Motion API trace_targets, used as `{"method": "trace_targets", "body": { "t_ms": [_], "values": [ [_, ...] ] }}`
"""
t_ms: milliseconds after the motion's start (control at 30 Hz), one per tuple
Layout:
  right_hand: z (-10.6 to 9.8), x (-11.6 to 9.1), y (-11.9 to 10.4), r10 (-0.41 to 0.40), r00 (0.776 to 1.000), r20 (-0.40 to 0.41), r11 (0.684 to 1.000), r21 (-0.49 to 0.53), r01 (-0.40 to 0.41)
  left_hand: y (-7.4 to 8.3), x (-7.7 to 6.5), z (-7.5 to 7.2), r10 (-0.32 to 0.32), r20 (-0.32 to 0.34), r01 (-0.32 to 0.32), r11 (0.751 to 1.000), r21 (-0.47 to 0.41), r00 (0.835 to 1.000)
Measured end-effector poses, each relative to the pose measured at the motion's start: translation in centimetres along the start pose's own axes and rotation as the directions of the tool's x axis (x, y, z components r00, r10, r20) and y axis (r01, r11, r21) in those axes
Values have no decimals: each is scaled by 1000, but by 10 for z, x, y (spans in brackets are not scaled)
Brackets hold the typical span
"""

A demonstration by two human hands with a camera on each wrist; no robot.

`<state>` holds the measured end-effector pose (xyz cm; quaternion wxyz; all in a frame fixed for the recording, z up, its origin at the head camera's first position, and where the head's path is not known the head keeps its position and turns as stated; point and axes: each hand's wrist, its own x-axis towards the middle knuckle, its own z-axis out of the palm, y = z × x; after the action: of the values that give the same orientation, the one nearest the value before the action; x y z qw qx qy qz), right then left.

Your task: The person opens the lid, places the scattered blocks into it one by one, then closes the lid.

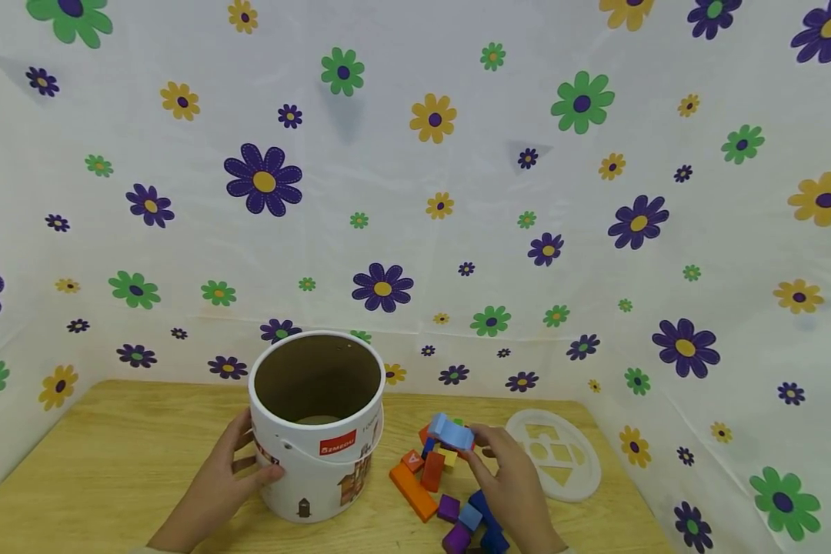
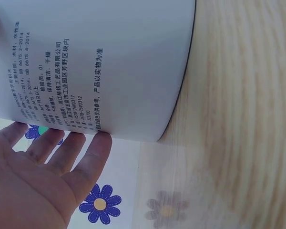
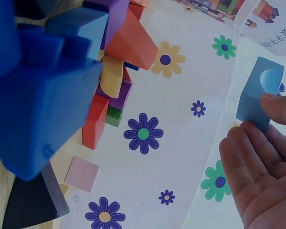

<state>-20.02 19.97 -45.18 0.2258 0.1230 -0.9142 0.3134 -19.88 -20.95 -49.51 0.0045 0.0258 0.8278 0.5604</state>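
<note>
A white bucket (image 1: 298,485) with a wire handle and printed pictures stands upright at the left of the table. My left hand (image 1: 225,471) rests against its left side, thumb on the front; in the left wrist view the nearly straight fingertips (image 2: 102,140) touch the printed wall. The visible inner floor of the bucket is bare. My right hand (image 1: 515,481) pinches a light blue block (image 1: 452,432) with a curved cut-out, above a pile of coloured blocks (image 1: 432,471). Thumb and fingers hold that light blue block (image 3: 257,93) in the right wrist view.
A white lid (image 1: 587,486) with shaped holes lies right of the pile. An orange block (image 1: 413,492) and several blue and purple blocks lie between bucket and right hand. A flower-print sheet (image 1: 415,254) rises behind and beside the wooden table (image 1: 131,462).
</note>
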Motion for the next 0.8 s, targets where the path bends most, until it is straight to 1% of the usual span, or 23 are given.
{"method": "trace_targets", "body": {
  "t_ms": [167, 267, 400, 600, 700, 800],
  "values": [
    [1, -1, -4, 13, 1000, -3, 1000, 3, -13, 1, 1, 0, 7, 1, -7, 1000, 6, 1000],
    [1, -2, -7, 7, 1000, -11, 1000, 19, -7, 1, 1, 0, 5, 2, -5, 1000, 5, 1000],
    [1, -3, -9, -16, 999, -42, 999, 38, 18, 0, 0, 0, -3, 2, 3, 1000, 5, 1000],
    [1, -2, -11, -68, 994, -88, 997, 23, 70, 0, 0, 1, 3, 0, -3, 1000, -3, 1000],
    [1, -2, -12, -90, 991, -98, 995, 24, 93, 0, 0, 1, 4, 0, -4, 1000, -7, 1000],
    [0, -3, -14, -95, 990, -106, 995, 20, 98, 0, 0, 1, 1, 4, -1, 1000, -7, 1000]
  ]
}}
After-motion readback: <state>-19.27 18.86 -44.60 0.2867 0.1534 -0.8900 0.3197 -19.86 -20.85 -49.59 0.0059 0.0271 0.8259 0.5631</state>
